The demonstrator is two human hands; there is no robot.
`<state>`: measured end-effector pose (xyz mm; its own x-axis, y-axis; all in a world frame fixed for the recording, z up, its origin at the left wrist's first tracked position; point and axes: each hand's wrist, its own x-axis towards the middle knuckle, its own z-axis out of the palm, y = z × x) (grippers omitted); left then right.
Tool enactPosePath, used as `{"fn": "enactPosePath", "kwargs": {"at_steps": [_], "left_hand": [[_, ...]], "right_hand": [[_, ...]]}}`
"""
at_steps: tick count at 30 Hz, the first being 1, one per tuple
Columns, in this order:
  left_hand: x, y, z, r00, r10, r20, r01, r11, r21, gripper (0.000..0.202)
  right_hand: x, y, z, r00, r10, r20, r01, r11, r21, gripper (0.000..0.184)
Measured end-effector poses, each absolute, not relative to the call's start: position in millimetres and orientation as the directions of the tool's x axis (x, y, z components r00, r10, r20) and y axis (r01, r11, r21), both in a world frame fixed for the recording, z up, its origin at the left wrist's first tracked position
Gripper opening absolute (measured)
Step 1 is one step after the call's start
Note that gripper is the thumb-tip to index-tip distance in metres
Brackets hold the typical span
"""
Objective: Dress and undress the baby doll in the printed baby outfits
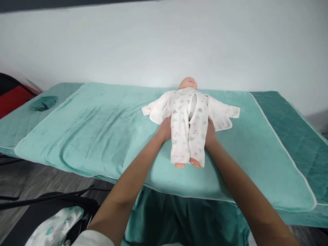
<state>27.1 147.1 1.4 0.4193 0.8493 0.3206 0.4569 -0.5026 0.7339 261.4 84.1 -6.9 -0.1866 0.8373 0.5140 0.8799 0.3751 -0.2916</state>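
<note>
Nearest in, at the lower left, a black chair (38,205) is being shown with a printed cloth (55,227) lying bunched on it, and a white sleeve (93,239) is just being caught at the bottom edge. From there two bare forearms are being stretched away over the near edge of the bed (294,116), which is being covered in dark teal quilting. On top of that a lighter teal towel (102,136) with a pale border is being spread wide, rumpled towards the left.

On the towel, a little right of centre, the baby doll (189,130) is being kept flat on its back, with bare feet pointing near and head pointing far. It is being dressed in a white romper (179,136) with small printed figures. The front is being left open in a slit at the chest, and the sleeves are being spread out to both sides.

The left hand (165,128) is being pressed against the doll's left-hand side at hip height. The right hand (210,131) is being pressed against the opposite side, so the doll is being bracketed between the two. The fingers of both hands are being hidden behind the romper's edge, so how tightly they are being curled cannot be told.

Further off on the far left, a round face hole (43,103) is being shown in the bed. Beyond it, a red chair (12,99) is being cut off by the frame. Behind everything, a plain pale wall (164,44) is being seen.
</note>
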Motion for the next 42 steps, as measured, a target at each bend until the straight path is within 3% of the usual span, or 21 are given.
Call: {"fn": "enactPosePath", "kwargs": {"at_steps": [4, 14, 16, 21, 26, 31, 33, 39, 42], "left_hand": [[24.8, 148.1, -1.9, 0.514, 0.790, 0.335, 0.549, -0.603, 0.580, 0.013], [23.0, 149.3, -4.5, 0.504, 0.768, 0.396, 0.581, -0.640, 0.502, 0.014], [22.7, 149.8, -4.9, 0.492, 0.775, 0.397, 0.591, -0.632, 0.502, 0.013], [18.4, 145.8, -5.6, 0.457, 0.796, 0.398, 0.617, -0.606, 0.502, 0.006], [13.0, 137.3, -5.1, 0.496, 0.762, 0.417, 0.626, -0.646, 0.436, 0.021], [12.4, 135.8, -4.8, 0.536, 0.723, 0.435, 0.654, -0.682, 0.328, 0.026], [11.4, 135.1, -4.6, 0.532, 0.713, 0.456, 0.660, -0.687, 0.304, 0.027], [-0.7, 120.8, -5.6, 0.601, 0.646, 0.471, 0.647, -0.739, 0.188, 0.034], [-8.9, 111.2, -4.8, 0.623, 0.649, 0.435, 0.631, -0.747, 0.210, 0.027]], "right_hand": [[256.2, 81.7, -2.1, -0.163, 0.843, 0.512, 0.878, 0.360, -0.315, 0.037], [254.2, 65.9, -9.6, -0.052, 0.896, 0.442, 0.710, 0.344, -0.615, 0.047], [254.9, 66.0, -11.7, -0.068, 0.900, 0.431, 0.724, 0.342, -0.599, 0.042], [260.4, 68.7, -11.3, -0.198, 0.877, 0.439, 0.821, 0.393, -0.415, 0.039], [271.1, 61.3, -11.0, -0.264, 0.856, 0.445, 0.840, 0.431, -0.329, 0.049], [276.6, 54.9, -8.4, -0.197, 0.859, 0.473, 0.902, 0.348, -0.256, 0.029], [277.5, 53.7, -6.6, -0.228, 0.834, 0.502, 0.891, 0.387, -0.238, 0.021], [277.9, 51.0, -1.1, -0.254, 0.788, 0.561, 0.836, 0.470, -0.281, 0.031], [274.5, 46.2, 4.4, -0.242, 0.812, 0.532, 0.826, 0.459, -0.325, 0.030]]}}
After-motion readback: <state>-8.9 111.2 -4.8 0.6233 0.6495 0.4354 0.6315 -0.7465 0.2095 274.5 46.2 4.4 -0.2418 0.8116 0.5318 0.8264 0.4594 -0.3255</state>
